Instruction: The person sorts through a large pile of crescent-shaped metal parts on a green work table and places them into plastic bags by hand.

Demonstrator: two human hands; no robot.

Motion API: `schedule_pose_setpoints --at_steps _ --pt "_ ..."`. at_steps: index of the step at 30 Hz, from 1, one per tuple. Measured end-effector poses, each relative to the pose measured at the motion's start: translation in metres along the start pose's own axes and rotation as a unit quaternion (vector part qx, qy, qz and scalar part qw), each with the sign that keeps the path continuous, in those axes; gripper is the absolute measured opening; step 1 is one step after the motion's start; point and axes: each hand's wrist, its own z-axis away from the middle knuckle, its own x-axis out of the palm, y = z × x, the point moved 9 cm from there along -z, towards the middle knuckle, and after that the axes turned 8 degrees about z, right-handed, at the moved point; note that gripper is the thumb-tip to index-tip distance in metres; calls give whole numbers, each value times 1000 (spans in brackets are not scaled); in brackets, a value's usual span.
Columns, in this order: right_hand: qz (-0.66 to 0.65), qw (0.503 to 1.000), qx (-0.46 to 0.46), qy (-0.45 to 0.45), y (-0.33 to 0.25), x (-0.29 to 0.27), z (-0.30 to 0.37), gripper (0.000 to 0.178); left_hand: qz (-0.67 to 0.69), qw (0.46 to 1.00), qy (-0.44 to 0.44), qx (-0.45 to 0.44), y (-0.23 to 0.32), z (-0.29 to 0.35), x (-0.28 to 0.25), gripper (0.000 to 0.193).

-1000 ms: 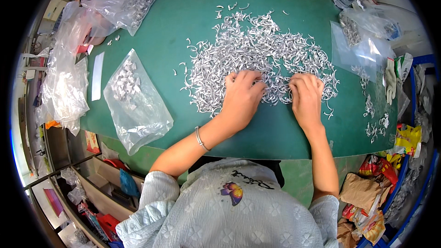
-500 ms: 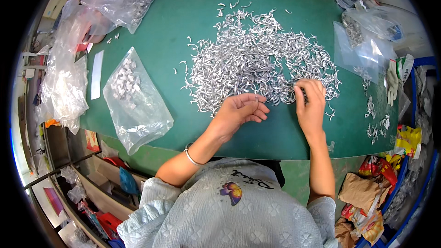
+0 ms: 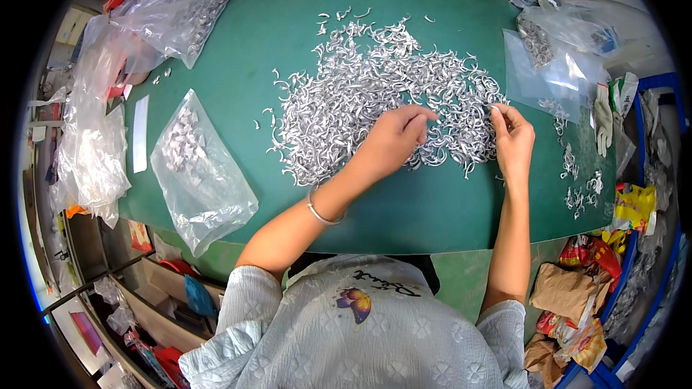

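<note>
On the green worktop (image 3: 288,43), centre, lies a big loose heap of small curved silver metal pieces (image 3: 360,94). Left hand (image 3: 393,140) rests on the heap's near edge, fingers curled loosely down into the pieces; can't tell if it's gripping any. Right hand (image 3: 513,137) sits at the heap's right edge, thumb & fingertips pinched close together, seemingly on a small piece, too small to be sure. Silver bangle (image 3: 321,212) on left wrist. Clear plastic bag (image 3: 198,169) w/ a few pieces inside lies flat, well left of the heap. More clear bags (image 3: 555,65) at right, near the right hand. Scattered stray pieces (image 3: 580,187) by the right edge.
</note>
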Motion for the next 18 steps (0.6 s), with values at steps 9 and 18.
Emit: schedule_pose_setpoints --at_steps 9,18 --pt "-352 887 189 -231 -35 38 67 21 490 836 -57 -240 -43 26 33 45" --pt "-46 979 -122 -157 -91 22 100 12 401 885 -41 -233 -56 66 40 37"
